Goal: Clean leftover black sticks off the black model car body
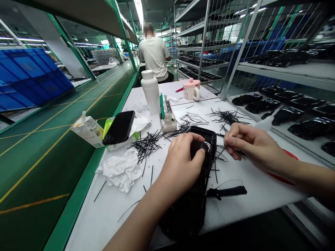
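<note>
A glossy black model car point(191, 209) lies lengthwise on the white table in front of me, its near end at the table edge. My left hand point(187, 150) grips its upper part, thumb and fingers curled over the roof and window area. To the right of the car, my right hand point(246, 141) is closed, thumb against the fingertips. A thin dark strip point(220, 155) runs from those fingertips toward the car's side; its other end is hard to make out. Loose black strips point(148, 144) lie in piles around the car. A black-handled tool point(230, 191) rests beside it.
A white bottle point(150, 92), a lidded cup point(191, 90), a clear holder with pens point(168, 123), a phone point(119, 127), a drink carton point(89, 130) and crumpled tissue point(121, 169) stand or lie around. Racks of black model cars point(311, 127) line the right; a green conveyor point(52, 146) runs left. A person point(153, 55) sits ahead.
</note>
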Demonstrator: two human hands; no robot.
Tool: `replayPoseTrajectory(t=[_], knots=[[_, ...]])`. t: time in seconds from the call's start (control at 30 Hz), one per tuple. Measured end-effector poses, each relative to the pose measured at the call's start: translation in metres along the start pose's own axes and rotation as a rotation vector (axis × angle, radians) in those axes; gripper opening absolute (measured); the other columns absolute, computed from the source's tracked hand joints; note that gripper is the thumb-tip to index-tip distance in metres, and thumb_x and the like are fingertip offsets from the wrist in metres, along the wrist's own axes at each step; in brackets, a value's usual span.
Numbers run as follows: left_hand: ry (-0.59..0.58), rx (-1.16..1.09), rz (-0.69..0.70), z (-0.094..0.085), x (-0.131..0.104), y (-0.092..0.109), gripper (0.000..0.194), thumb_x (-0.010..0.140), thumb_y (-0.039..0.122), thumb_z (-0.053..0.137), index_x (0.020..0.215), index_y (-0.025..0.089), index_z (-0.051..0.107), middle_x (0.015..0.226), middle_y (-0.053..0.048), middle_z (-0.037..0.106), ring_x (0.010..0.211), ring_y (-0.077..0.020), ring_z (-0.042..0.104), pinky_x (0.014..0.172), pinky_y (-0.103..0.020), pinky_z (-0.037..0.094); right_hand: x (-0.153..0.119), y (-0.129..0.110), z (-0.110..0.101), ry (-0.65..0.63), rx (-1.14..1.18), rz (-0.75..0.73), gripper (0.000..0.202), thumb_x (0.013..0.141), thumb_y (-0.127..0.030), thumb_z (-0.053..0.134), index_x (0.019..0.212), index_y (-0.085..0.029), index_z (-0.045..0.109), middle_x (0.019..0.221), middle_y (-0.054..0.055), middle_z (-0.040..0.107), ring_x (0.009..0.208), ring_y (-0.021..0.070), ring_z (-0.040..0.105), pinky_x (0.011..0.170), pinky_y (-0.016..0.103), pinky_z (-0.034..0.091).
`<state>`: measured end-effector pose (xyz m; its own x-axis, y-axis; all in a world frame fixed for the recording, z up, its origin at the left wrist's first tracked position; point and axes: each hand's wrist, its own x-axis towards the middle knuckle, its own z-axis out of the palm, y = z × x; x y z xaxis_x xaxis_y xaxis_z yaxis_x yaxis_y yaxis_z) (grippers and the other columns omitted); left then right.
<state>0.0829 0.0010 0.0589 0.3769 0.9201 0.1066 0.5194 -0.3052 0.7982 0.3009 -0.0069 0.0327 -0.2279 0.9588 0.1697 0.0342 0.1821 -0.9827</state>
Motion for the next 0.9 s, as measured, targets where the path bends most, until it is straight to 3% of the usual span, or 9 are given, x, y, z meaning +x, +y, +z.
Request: replayPoseTrajectory(t=[0.9], knots=[[-0.037,0.011,-0.011,-0.0024,-0.001,0.0046,0.018,0.09,0.017,0.054,0.105,0.024,0.059,0.118,-0.002,0.064,0.12,-0.0228,0.053,0.107,-0.042,0.039,0.0002,-0.0001,0.0047,-0.008,-0.03,-0.022,0.024,0.091,-0.038,0.07,0.079,-0.02,0.059,0.066,-0.001,0.062,0.054,0.0093,0.057,0.049,0.019,0.049]])
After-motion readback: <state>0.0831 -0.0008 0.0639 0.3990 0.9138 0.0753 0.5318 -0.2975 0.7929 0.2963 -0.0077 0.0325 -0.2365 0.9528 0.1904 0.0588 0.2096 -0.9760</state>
